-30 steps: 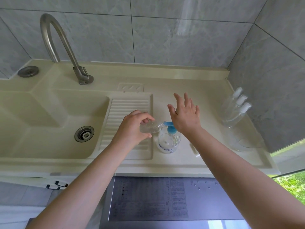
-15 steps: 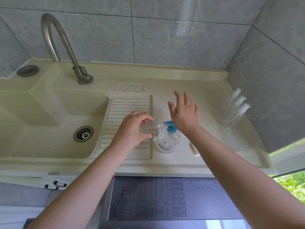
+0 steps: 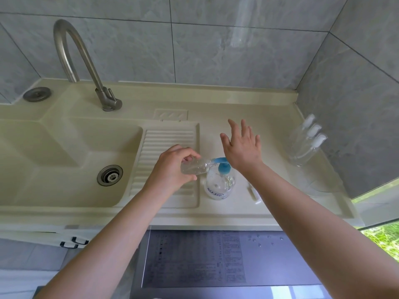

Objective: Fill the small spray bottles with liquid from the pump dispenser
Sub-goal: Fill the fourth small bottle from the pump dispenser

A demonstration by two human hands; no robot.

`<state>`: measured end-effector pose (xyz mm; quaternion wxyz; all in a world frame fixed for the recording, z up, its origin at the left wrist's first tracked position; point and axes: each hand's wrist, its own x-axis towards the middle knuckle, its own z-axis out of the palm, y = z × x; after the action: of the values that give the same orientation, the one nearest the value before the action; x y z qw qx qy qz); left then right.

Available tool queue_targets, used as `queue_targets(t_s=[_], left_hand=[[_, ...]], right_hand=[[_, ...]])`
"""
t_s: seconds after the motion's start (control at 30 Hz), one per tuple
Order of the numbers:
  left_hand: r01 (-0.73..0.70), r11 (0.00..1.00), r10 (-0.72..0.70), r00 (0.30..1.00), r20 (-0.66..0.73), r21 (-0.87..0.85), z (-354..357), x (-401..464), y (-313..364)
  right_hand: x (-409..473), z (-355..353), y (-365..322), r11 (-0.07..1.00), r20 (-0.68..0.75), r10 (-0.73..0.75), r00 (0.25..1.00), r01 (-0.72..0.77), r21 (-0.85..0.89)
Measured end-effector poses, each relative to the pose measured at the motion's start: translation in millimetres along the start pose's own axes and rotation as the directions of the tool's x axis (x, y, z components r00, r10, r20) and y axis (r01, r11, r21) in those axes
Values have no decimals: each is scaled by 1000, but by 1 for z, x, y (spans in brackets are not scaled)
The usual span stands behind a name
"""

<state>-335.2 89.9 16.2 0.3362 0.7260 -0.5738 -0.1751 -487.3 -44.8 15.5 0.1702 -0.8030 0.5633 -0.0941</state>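
My left hand grips a small spray bottle at the pump dispenser spout, my right hand pressing its top with fingers straight.

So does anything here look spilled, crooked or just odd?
Nothing spilled that I can see. One loose white spray top lies on the counter beside the pump dispenser, apart from the small bottle that the left hand holds sideways at the spout.

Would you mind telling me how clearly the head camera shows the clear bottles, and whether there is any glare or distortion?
Head view: wide-angle bending curves the counter edge; daylight glare streaks the wall tiles; the three spray bottles nearly vanish against the grey wall; the small bottle in the left hand stays readable.
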Motion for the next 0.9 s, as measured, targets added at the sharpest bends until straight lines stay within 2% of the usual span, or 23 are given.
queue_targets(t_s=[0.23, 0.4, 0.6, 0.8, 0.9], left_hand=[[1, 1000, -1, 1000, -4, -8, 3, 0, 1], [5, 1000, -5, 1000, -9, -12, 2, 1, 2], [-6, 1000, 6, 1000, -7, -19, 1, 3, 3], [1, 1000, -1, 1000, -2, -3, 2, 4, 0], [-1, 1000, 1, 1000, 0, -7, 2, 3, 1]], right_hand=[[-3, 10, 0, 1000, -26, -1, 1000, 1, 24], [1, 2, 0, 992, -26, -9, 1000, 12, 125], [-2, 13, 3, 999, -60, -34, 998, 33, -10], [-1, 4, 1, 999, -76, -23, 997, 27, 47], [0, 4, 1, 998, -103, -62, 993, 60, -20]])
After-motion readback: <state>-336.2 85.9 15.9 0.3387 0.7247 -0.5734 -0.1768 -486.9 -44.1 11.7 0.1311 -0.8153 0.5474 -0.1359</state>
